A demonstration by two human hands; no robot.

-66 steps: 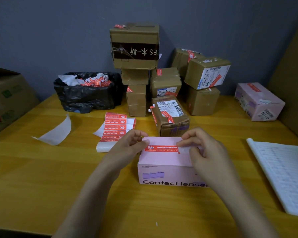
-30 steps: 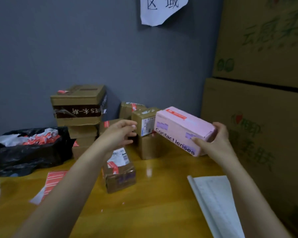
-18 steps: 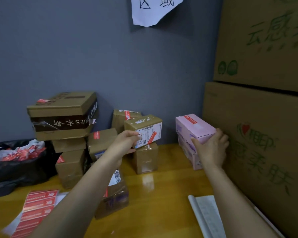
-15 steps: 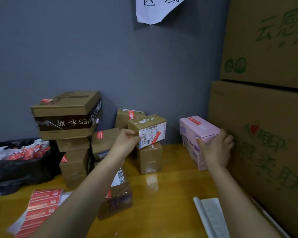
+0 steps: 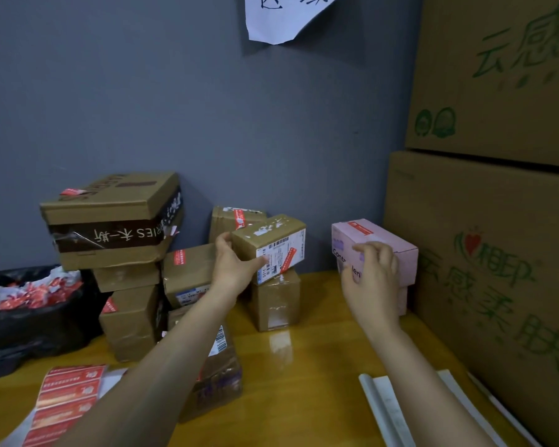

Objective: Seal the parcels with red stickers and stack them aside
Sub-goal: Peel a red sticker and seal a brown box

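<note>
The left hand (image 5: 236, 269) is gripping a brown parcel (image 5: 271, 235) at the centre of the frame. Its thumb is lying across the white shipping label (image 5: 283, 253) on the front face and its fingers are curling round the parcel's left end. That parcel is sitting slightly tilted on top of another brown box (image 5: 275, 298), with a red sticker (image 5: 288, 255) running diagonally across its label.

Right of centre, the pink parcel (image 5: 391, 241) is resting on a second pink box (image 5: 402, 300), right beside the large cardboard carton (image 5: 484, 269) that is filling the right edge. A red seal (image 5: 360, 228) is showing on its top face. The right hand (image 5: 375, 282) is hanging in front of this parcel's printed side with its fingers loosely curled and apart, closing on nothing. I cannot tell whether the fingertips are touching the box. The parcel is lying just behind and above that hand, outside its grasp.

At left of centre, a wide flat box (image 5: 110, 217) is topping a stack of brown parcels. A black bag (image 5: 36, 321) of red and white scraps is sitting at the left edge. A sheet of red stickers (image 5: 68, 395) is lying on the yellow table (image 5: 320, 366) at lower left, and a white pad (image 5: 388, 411) is lying at lower right. One more brown parcel (image 5: 220, 379) is lying under the left forearm.
</note>
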